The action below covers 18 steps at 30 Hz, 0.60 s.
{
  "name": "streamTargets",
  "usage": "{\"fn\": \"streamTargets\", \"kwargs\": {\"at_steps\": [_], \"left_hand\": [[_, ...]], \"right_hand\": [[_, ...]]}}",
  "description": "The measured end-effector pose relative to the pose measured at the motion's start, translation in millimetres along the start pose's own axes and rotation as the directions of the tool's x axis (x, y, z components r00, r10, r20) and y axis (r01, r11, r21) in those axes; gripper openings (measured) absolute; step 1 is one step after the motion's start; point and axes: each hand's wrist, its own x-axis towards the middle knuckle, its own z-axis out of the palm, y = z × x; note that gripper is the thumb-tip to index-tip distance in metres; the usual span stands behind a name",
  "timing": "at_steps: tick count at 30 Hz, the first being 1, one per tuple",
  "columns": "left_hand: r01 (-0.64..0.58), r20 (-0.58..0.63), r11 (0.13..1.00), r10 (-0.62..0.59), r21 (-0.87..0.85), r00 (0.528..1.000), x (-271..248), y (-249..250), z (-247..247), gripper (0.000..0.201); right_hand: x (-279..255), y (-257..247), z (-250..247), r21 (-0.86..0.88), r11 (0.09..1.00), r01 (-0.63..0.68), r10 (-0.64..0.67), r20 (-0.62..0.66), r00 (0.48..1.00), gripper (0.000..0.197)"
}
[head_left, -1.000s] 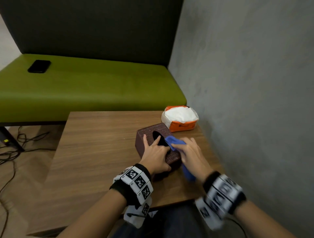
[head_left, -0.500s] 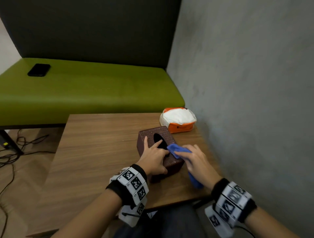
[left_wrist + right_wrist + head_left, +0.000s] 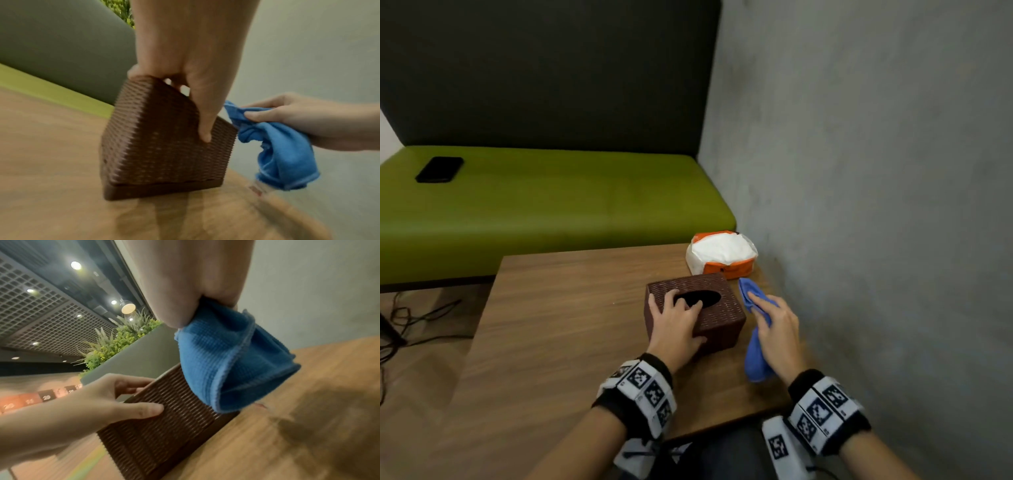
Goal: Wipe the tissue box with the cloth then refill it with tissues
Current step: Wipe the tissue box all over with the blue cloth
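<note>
A brown woven tissue box [image 3: 717, 317] [image 3: 156, 146] [image 3: 164, 431] with a dark oval slot sits on the wooden table [image 3: 558, 325]. My left hand [image 3: 676, 323] [image 3: 191, 84] [image 3: 115, 404] grips its near left corner, fingers over the top by the slot and thumb down the front face. To the box's right, my right hand [image 3: 774, 325] [image 3: 287, 113] holds a bunched blue cloth [image 3: 755, 356] [image 3: 283, 154] [image 3: 230, 369], which hangs beside the box's right side. An orange and white pack of tissues [image 3: 722, 255] lies behind the box, near the wall.
A grey wall [image 3: 876, 205] runs close along the table's right edge. Behind the table stands a green bench [image 3: 551, 202] with a black phone [image 3: 440, 169] on it. Cables [image 3: 410, 322] lie on the floor at the left.
My right hand has taken the cloth off the top of the box and down to its right side. The left hand has kept its hold while the box turned slightly.
</note>
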Motion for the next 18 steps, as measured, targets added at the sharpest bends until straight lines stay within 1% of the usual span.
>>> {"fn": "streamTargets", "kwargs": {"at_steps": [2, 4, 6, 7, 8, 9, 10, 12, 13, 14, 16, 18], "left_hand": [[-0.036, 0.001, 0.999, 0.036, -0.025, 0.999, 2, -11, -5, 0.071], [-0.056, 0.034, 0.993, 0.06, -0.1, 0.998, 7, -16, -19, 0.07], [-0.09, 0.078, 0.956, 0.117, -0.28, 0.99, 16, -23, -39, 0.063], [-0.102, 0.128, 0.909, 0.166, -0.405, 0.978, 20, -28, -46, 0.056], [-0.091, 0.195, 0.853, 0.22, -0.514, 0.956, 23, -32, -51, 0.048], [-0.064, 0.257, 0.813, 0.257, -0.579, 0.932, 25, -36, -55, 0.042], [-0.041, 0.303, 0.8, 0.274, -0.599, 0.913, 27, -38, -56, 0.039], [-0.039, 0.346, 0.821, 0.282, -0.569, 0.895, 31, -40, -56, 0.035], [-0.062, 0.334, 0.831, 0.289, -0.554, 0.897, 33, -40, -55, 0.033], [-0.098, 0.291, 0.838, 0.293, -0.537, 0.911, 36, -41, -53, 0.032], [-0.191, 0.145, 0.863, 0.288, -0.469, 0.947, 39, -45, -48, 0.035], [-0.257, -0.021, 0.893, 0.269, -0.369, 0.963, 40, -47, -42, 0.039]], "right_hand": [[0, -6, -1, 0.059, 0.998, -0.01, 0.014, -0.07, 0.997, 0.028], [1, -16, -2, 0.11, 0.993, 0.034, -0.018, -0.144, 0.989, 0.028], [6, -29, -4, 0.125, 0.986, 0.114, -0.089, -0.186, 0.978, 0.026], [9, -34, -5, 0.123, 0.981, 0.151, -0.127, -0.187, 0.974, 0.025], [12, -38, -5, 0.117, 0.977, 0.179, -0.157, -0.174, 0.972, 0.025], [13, -41, -5, 0.105, 0.976, 0.192, -0.177, -0.136, 0.975, 0.026], [13, -44, -4, 0.079, 0.98, 0.183, -0.177, -0.077, 0.981, 0.026], [9, -45, 1, 0.001, 0.991, 0.134, -0.134, 0.039, 0.99, 0.029], [6, -44, 3, -0.033, 0.993, 0.11, -0.108, 0.072, 0.992, 0.029], [4, -44, 5, -0.061, 0.994, 0.094, -0.088, 0.088, 0.992, 0.03], [4, -44, 8, -0.101, 0.992, 0.08, -0.071, 0.093, 0.993, 0.03], [8, -46, 12, -0.159, 0.985, 0.068, -0.052, 0.101, 0.994, 0.032]]}}
